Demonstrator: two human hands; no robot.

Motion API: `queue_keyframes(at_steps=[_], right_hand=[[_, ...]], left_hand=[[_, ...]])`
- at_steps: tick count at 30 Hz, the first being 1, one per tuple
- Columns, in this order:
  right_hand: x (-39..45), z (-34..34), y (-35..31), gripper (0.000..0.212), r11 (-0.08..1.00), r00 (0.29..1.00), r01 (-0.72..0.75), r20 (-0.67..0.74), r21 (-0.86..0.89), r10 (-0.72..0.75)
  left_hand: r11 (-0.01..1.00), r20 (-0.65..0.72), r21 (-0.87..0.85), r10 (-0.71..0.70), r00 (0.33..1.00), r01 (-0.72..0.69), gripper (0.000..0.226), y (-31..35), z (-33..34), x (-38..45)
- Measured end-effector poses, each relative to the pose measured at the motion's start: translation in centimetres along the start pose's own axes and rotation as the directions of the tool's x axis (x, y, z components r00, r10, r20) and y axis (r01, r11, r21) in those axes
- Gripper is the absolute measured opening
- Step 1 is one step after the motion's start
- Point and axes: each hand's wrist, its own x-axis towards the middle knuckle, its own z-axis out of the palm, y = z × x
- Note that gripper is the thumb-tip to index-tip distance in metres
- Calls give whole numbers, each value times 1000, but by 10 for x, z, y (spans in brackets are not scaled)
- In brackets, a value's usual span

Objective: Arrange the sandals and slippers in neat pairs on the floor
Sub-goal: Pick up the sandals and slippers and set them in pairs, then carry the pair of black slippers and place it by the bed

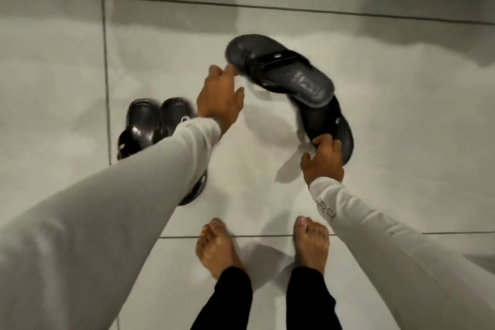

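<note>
Two large black flip-flop sandals are in the middle right. The upper sandal (281, 69) lies diagonally, its heel overlapping the second sandal (325, 126). My left hand (219, 96) touches the upper sandal's toe edge with its fingertips, fingers spread. My right hand (322, 161) grips the near end of the second sandal. A pair of small shiny black slippers (150, 126) stands side by side on the floor at the left, partly hidden under my left sleeve.
The white tiled floor (254, 182) with dark grout lines runs all around. My bare feet (262, 246) stand at the bottom centre, close to the sandals. A dark wall base runs along the top edge.
</note>
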Motion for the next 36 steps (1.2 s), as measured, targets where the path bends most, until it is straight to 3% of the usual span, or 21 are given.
queue_keyframes(at_steps=[2, 4, 7, 9, 12, 16, 19, 23, 27, 31, 34, 36], right_hand=[[14, -8, 21, 40, 1000, 999, -14, -39, -17, 13], [25, -8, 37, 43, 993, 995, 77, -64, -85, -82], [40, -6, 57, 50, 932, 950, 283, -65, -226, -304], [50, -5, 62, 51, 885, 926, 346, -36, -311, -375], [61, -7, 62, 49, 852, 930, 355, 52, -384, -364], [62, -12, 65, 43, 848, 932, 361, 131, -388, -337], [56, -11, 69, 40, 844, 933, 359, 175, -400, -314], [48, -6, 68, 41, 901, 944, 316, 191, -298, -268], [37, -4, 62, 29, 966, 954, 234, 219, -107, -207], [15, -10, 80, 48, 985, 982, 166, 100, -34, -162], [8, -13, 94, 64, 984, 977, 161, 156, -74, -148], [10, -12, 94, 68, 986, 965, 159, 222, -59, -142]], left_hand=[[925, 123, 271, 240, 963, -266, 45, 34, 15, 25], [711, 279, 518, 386, 879, -476, 47, 52, 26, 44], [456, 366, 721, 387, 846, -521, 42, 65, 37, 64], [383, 372, 787, 331, 867, -484, 36, 64, 37, 70], [455, 361, 762, 293, 886, -461, 36, 55, 29, 63], [692, 277, 629, 225, 934, -353, 43, 55, 20, 36], [799, 236, 549, 133, 963, -245, 43, 56, 30, 17], [888, 276, 424, 63, 959, -180, 43, 65, 68, -15], [956, 426, 214, 94, 900, -201, 38, 75, 107, -51], [994, 280, 44, 82, 956, -98, 35, 64, 117, -86], [994, 143, 108, 16, 990, -32, 41, 57, 117, -95], [986, 178, 157, -84, 980, 56, 51, 58, 118, -92]])
